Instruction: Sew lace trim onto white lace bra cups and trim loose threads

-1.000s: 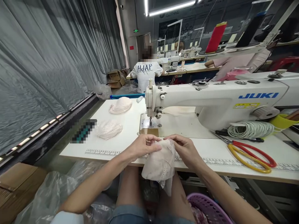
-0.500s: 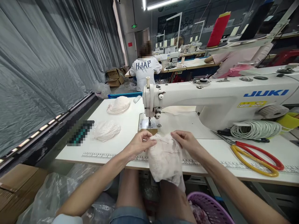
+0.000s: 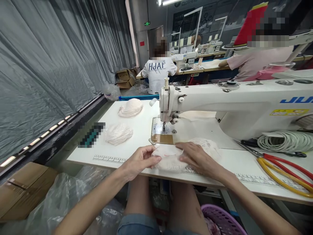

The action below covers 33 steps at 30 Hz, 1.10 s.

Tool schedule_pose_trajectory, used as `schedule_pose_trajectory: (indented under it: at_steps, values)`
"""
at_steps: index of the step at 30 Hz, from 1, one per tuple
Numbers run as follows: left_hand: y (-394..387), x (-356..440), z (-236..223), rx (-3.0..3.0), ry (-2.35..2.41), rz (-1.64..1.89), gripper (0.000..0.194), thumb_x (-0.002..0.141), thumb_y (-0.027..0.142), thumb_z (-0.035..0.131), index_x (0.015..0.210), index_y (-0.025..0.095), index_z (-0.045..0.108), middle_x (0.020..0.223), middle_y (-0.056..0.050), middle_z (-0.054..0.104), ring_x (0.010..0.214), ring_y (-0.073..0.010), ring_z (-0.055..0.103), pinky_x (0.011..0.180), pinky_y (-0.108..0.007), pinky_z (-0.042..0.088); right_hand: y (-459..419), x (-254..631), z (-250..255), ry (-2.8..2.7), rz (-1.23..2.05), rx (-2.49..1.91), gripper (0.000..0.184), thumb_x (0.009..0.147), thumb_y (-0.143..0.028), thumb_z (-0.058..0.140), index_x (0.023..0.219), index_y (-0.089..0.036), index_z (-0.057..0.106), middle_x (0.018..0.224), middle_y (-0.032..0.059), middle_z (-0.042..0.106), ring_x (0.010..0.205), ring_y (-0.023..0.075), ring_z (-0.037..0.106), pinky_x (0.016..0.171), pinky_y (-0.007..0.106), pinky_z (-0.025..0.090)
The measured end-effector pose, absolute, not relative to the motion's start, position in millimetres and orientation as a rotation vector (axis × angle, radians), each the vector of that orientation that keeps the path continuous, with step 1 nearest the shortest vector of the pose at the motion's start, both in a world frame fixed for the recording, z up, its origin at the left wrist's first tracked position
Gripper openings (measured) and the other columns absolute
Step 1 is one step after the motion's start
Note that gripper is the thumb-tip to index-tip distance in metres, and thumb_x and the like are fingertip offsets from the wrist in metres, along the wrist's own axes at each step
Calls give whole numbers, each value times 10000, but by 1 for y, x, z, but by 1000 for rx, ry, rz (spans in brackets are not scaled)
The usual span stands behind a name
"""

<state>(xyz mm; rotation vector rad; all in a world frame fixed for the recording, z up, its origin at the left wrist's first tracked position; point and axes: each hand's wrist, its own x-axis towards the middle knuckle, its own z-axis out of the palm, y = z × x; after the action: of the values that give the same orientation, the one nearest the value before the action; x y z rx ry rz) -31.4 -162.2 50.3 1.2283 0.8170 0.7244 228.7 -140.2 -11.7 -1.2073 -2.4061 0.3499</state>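
A white lace fabric piece (image 3: pixel 168 160) lies on the front of the white sewing table (image 3: pixel 137 147), just in front of the needle plate (image 3: pixel 161 134) of the white sewing machine (image 3: pixel 234 104). My left hand (image 3: pixel 140 160) pinches its left edge with curled fingers. My right hand (image 3: pixel 197 157) lies flat on top of it, fingers stretched out and pressing it down. More of the same fabric shows behind my right hand.
Two other lace pieces (image 3: pixel 118 134) (image 3: pixel 130 107) lie on the table's left. Red and yellow cables (image 3: pixel 283 171), a white cord coil (image 3: pixel 285 141) and scissors sit right. A purple basket (image 3: pixel 220 220) stands below; cardboard (image 3: pixel 26 189) and plastic bags left. Other people work behind.
The fabric hung over the table's edge, held up by both hands; now it lies flat on the table before the needle plate, my right hand spread over it.
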Motion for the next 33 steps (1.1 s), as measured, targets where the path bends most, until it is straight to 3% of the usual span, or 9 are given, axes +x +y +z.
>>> schedule_pose_trajectory:
  at_steps: [4,6,10,14,17,22,26,30,33]
  values:
    - [-175,-51,57,1287,816,801,176,756,268,691,832,114,654,991,-43,517,912,-121,497,771,-185,405,-136,250,-18,-2324,190,-1360,459,906,-516,362,1165,-183,543,1219,176,584,1106,353,534,887,573,384]
    - [-181,-54,55,1219,798,793,202,754,270,694,886,122,657,1005,-54,547,910,-133,526,776,-203,422,-149,241,-5,-2204,157,-1358,471,891,-541,374,1102,-174,580,1170,196,602,1094,374,531,901,592,358]
    - [-194,-49,46,1094,782,736,261,726,269,726,928,124,648,821,-43,630,749,-118,575,702,-211,446,-188,191,26,-2069,852,-1079,589,794,-518,596,1293,-252,434,1216,117,576,1090,281,541,875,412,457]
    - [-210,-51,36,1034,797,684,289,679,249,762,913,122,650,826,-39,646,760,-124,583,718,-219,455,-205,157,28,-1798,1398,-983,470,744,-451,684,1122,-209,545,794,20,600,736,175,585,632,281,480]
    - [-220,-55,24,940,828,620,367,592,246,818,897,125,654,790,-22,643,732,-113,578,684,-201,448,-210,154,15,-1721,1554,-960,430,743,-412,698,1085,-196,553,693,-17,540,635,133,531,555,245,434]
    - [-231,-50,3,870,966,585,325,600,355,800,729,98,650,667,-18,626,609,-90,542,600,-193,414,-226,156,1,-1899,1323,-969,367,807,-349,648,1148,-262,543,801,2,582,719,145,539,644,263,448]
    - [-233,-44,-3,908,981,535,321,589,357,801,711,92,665,631,-9,609,583,-80,515,584,-192,388,-241,151,-3,-2012,989,-950,191,849,-262,593,1038,-270,623,1011,60,535,893,183,544,723,298,464]
    - [-232,-42,-7,852,1020,494,340,558,370,813,667,91,652,604,-8,601,550,-79,501,553,-198,368,-247,149,-11,-1970,830,-964,155,888,-198,510,838,-225,655,931,65,501,838,175,544,660,293,460]
    - [-232,-40,-11,812,1039,461,359,543,376,819,670,90,644,612,-13,604,545,-84,503,557,-208,367,-246,151,-16,-1866,958,-863,153,898,-199,496,802,-211,615,852,54,559,811,174,568,663,292,465]
